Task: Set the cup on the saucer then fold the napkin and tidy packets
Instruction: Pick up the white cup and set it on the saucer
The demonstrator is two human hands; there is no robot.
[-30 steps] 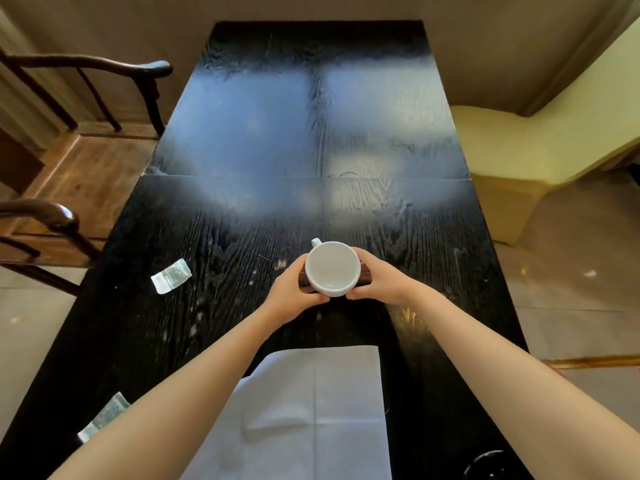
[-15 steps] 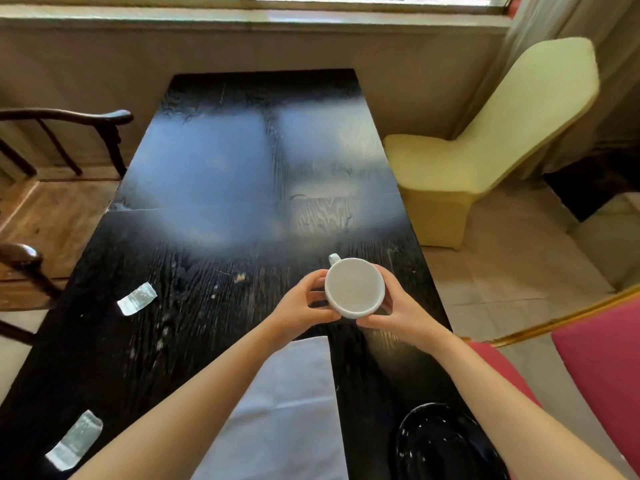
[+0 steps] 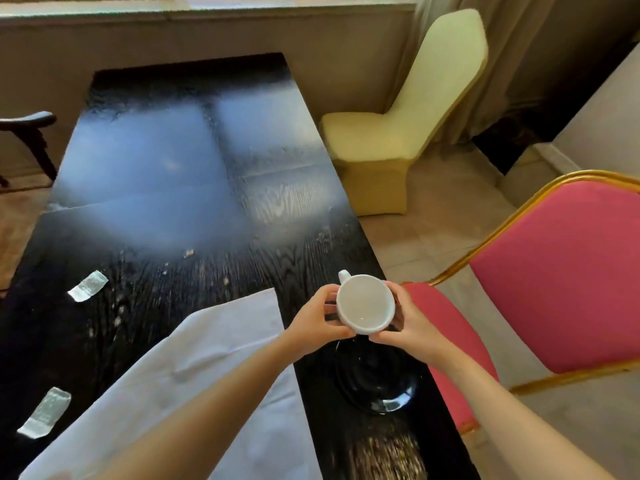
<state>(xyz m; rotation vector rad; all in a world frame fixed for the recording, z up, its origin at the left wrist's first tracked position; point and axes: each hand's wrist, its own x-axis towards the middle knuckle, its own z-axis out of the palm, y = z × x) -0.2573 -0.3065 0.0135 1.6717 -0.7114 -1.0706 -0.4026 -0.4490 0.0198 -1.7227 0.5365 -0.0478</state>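
White ceramic cup (image 3: pixel 365 304) is clasped between left hand (image 3: pixel 313 318) and right hand (image 3: pixel 410 320); glossy black round saucer (image 3: pixel 375 379) lies just below, toward the body.

one cup (image 3: pixel 365 304), one saucer (image 3: pixel 377 393), one napkin (image 3: pixel 207 368), two packets (image 3: pixel 88 286) (image 3: pixel 45 412)

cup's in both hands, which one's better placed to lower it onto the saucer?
Probably right: the right hand sits almost over the black saucer, cupping the cup; the left hand reaches from beside the napkin.
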